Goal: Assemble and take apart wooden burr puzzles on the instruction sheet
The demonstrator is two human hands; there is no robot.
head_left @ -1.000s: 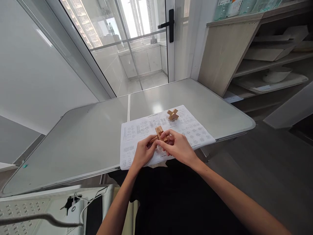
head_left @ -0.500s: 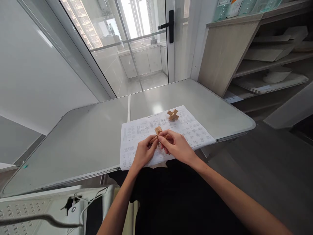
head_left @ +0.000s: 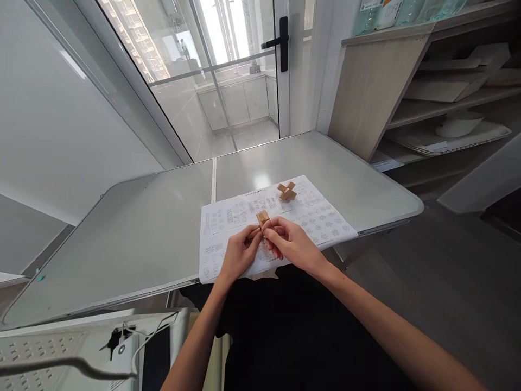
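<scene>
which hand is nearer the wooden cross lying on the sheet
Right. The right hand is on the near side of the wooden cross, not touching it; the left hand is farther off, to its near left.

Printed sheet [head_left: 220, 255]: you get a dark heading line along the far edge and small captions among the diagrams, all too tiny for you to read.
Bottle labels: on the shelf top, your white-and-orange label [head_left: 389, 12] and the white one [head_left: 371, 4] beside it carry print too blurred to read.
White device [head_left: 121, 363]: you see a round dark mark, its sign unclear.
</scene>
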